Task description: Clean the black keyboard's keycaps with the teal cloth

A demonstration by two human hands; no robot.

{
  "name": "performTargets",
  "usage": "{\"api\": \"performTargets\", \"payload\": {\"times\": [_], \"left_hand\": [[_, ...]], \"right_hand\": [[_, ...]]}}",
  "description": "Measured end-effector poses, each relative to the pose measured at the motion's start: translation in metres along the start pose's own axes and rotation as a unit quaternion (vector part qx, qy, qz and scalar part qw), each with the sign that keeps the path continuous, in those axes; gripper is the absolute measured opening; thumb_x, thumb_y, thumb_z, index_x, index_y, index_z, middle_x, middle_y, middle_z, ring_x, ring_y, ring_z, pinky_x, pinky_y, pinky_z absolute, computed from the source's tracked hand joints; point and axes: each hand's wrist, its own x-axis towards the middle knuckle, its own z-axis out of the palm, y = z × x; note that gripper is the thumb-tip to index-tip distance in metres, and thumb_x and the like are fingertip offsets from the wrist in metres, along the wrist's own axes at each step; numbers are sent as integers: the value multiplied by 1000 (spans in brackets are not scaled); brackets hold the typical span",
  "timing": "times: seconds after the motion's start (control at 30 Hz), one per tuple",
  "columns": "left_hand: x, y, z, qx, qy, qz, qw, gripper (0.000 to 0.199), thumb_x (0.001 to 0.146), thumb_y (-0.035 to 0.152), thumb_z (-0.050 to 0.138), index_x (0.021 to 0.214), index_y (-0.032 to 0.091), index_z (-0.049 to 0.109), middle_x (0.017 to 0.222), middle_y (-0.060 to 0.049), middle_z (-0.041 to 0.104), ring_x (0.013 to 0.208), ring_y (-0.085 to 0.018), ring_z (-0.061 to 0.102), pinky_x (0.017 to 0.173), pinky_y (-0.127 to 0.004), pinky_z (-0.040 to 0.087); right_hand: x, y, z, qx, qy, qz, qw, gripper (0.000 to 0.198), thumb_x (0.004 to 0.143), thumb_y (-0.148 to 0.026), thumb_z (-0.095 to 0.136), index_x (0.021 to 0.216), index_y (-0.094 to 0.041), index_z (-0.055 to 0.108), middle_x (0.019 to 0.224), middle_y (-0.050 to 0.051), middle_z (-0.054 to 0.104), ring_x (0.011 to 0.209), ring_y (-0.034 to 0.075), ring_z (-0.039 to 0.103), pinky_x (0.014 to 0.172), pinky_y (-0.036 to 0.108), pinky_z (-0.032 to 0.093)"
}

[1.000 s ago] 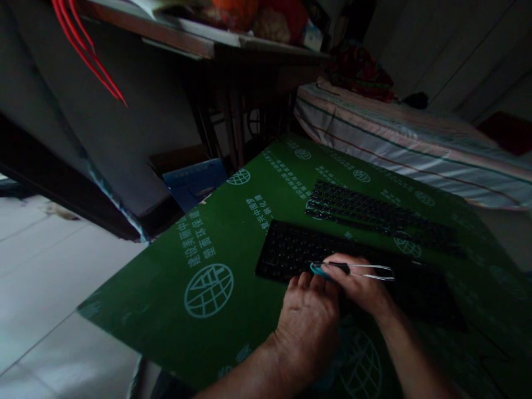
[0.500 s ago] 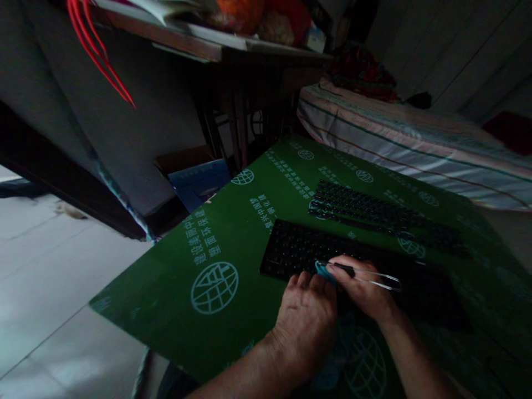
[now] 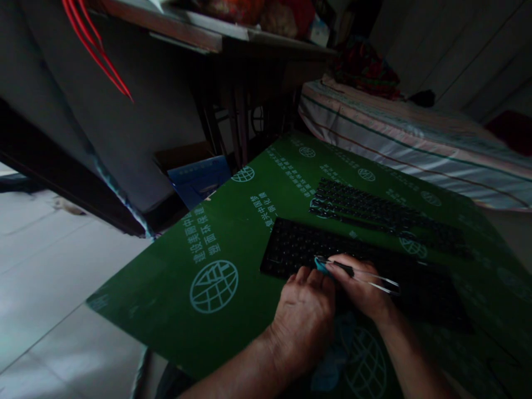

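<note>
A dark keyboard (image 3: 286,244) lies on a green printed board, its top showing small studs in rows rather than keycaps. My right hand (image 3: 366,291) is closed around a wire keycap puller (image 3: 347,270) with a black handle; its wire loops stick out to the right. A bit of blue cloth (image 3: 321,265) shows at the puller's left tip, between my two hands. My left hand (image 3: 305,310) rests at the keyboard's near edge, fingers curled beside the cloth; whatever they grip is hidden. Behind the keyboard, black keycaps (image 3: 361,205) are laid out in rows.
The green board (image 3: 145,293) has a corner jutting out left above pale floor tiles. A dark wooden table (image 3: 199,36) with bags on top stands behind, a blue box (image 3: 199,177) below it. A bed (image 3: 399,138) is at the back right. Red cords (image 3: 95,50) hang upper left.
The view has shifted slightly. My hands stay at the same part of the keyboard, and the blue cloth between them looks more bunched up than before.
</note>
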Motion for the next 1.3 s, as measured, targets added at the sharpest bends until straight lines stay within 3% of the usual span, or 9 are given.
{"api": "performTargets", "payload": {"times": [0.27,0.47,0.8,1.1,1.3], "left_hand": [[-2,1,3,-2,12,-1,1000,19,72,8,45,88,14,54,83,-7,57,80,-23,53,74,-39,50],[1,0,3,-10,12,-11,1000,21,71,8,45,89,15,53,83,-6,57,81,-24,53,74,-40,51],[-6,-1,5,-24,19,-7,1000,19,71,7,43,85,15,53,81,-6,56,78,-22,52,75,-40,51],[-6,-2,10,-34,55,-35,997,18,73,5,44,84,15,53,80,-5,56,79,-22,51,76,-38,50],[-9,0,11,-27,50,-32,998,17,75,6,44,85,16,53,79,-4,56,75,-20,50,75,-37,49]], "right_hand": [[0,-4,-3,0,-12,-18,1000,23,85,-33,47,79,-21,66,78,4,71,75,17,67,63,21,51],[2,-5,-3,-10,10,5,1000,23,85,-33,47,82,-20,66,78,3,72,71,15,67,62,20,50],[2,-8,-9,7,-49,5,999,27,85,-36,47,79,-19,67,70,2,68,65,15,63,57,21,47],[9,-14,0,30,-66,-9,997,25,84,-35,48,79,-19,66,81,4,70,77,16,64,61,19,48],[8,-8,-2,3,-56,-31,998,24,85,-34,48,80,-20,67,78,3,70,75,15,65,59,19,48]]}}
